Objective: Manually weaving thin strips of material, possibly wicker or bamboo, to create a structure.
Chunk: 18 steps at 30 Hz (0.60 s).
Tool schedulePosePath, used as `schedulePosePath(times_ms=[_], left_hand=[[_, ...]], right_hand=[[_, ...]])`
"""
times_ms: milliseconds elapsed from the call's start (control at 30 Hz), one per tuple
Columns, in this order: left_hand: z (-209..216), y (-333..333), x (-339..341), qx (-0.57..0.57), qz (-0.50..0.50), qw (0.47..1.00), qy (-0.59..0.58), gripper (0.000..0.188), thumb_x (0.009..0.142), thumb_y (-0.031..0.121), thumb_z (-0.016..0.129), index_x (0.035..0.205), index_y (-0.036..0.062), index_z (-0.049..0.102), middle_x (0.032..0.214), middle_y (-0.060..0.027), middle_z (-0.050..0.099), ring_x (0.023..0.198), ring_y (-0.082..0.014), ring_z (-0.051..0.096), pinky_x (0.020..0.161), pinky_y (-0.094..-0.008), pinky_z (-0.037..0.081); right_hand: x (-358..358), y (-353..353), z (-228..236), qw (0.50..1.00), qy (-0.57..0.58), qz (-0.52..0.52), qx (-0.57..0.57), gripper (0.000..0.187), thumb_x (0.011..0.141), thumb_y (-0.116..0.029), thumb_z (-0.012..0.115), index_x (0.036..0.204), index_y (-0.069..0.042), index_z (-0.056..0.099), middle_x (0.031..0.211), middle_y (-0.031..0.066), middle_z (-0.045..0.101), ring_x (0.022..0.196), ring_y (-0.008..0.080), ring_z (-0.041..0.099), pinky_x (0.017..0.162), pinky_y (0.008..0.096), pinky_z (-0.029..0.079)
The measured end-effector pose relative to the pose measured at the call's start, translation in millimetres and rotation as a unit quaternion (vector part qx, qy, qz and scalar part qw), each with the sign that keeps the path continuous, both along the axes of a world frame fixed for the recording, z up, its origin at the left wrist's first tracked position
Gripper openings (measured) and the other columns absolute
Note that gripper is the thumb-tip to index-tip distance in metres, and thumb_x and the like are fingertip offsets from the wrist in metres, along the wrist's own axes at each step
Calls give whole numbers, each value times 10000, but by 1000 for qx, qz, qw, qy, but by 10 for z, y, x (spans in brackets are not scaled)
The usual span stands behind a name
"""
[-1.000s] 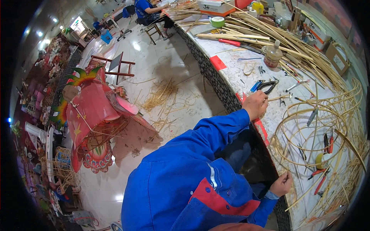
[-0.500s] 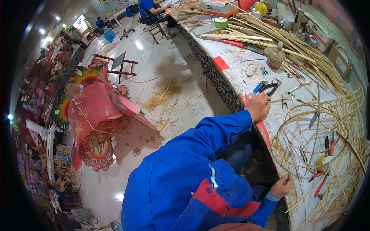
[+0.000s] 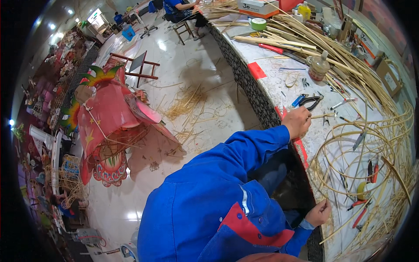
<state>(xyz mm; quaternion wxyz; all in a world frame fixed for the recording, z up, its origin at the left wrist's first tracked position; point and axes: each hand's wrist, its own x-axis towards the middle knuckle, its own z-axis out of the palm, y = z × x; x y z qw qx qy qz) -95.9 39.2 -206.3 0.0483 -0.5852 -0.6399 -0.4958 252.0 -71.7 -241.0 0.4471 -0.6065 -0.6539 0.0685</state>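
My left hand (image 3: 298,122) rests at the red-taped near edge of the white worktable (image 3: 279,94), its fingers closed around a thin tan stick (image 3: 322,116) that points away across the table. Just beyond its knuckles lie black-handled pliers (image 3: 311,103) and a blue lighter (image 3: 299,100). Farther right along the same edge, my right hand (image 3: 318,213) is closed in a pinch. Whatever sits between those fingertips is too small to make out. Between and beyond my hands stands a rounded frame of bent bamboo strips (image 3: 330,171), touched by neither hand.
Red-handled pliers (image 3: 360,217), a yellow tape roll (image 3: 362,190) and a marker (image 3: 343,104) lie around the frame. A glass jar (image 3: 319,66) stands near piled bamboo strips (image 3: 301,43). Behind me are a red lantern-like figure (image 3: 111,118) and a folding stool (image 3: 139,67). Another person (image 3: 179,9) sits farther along.
The whole view has shifted slightly, so the table's things sit a little lower and to the right. My hands keep nearly the same places and grips.
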Motion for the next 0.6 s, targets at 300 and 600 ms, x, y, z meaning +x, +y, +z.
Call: schedulePosePath(times_ms=[300, 600], left_hand=[[5, -20, -8, -14, -2, 1000, 1, 120, 836, 131, 638, 900, 31, 626, 902, -146, 587, 804, -347, 613, 703, -421, 512], [-4, 0, -16, -8, -5, 1000, -2, 124, 842, 137, 633, 907, 32, 626, 904, -143, 586, 816, -342, 613, 712, -421, 511]], right_hand=[[30, 8, -35, 1000, -8, 7, 13, 182, 931, -131, 640, 1012, 29, 672, 780, 86, 625, 623, 158, 510, 556, 279, 425], [14, 9, -15, 1000, -6, 6, -1, 188, 934, -141, 639, 1021, 23, 668, 801, 91, 633, 642, 163, 530, 568, 279, 436]])
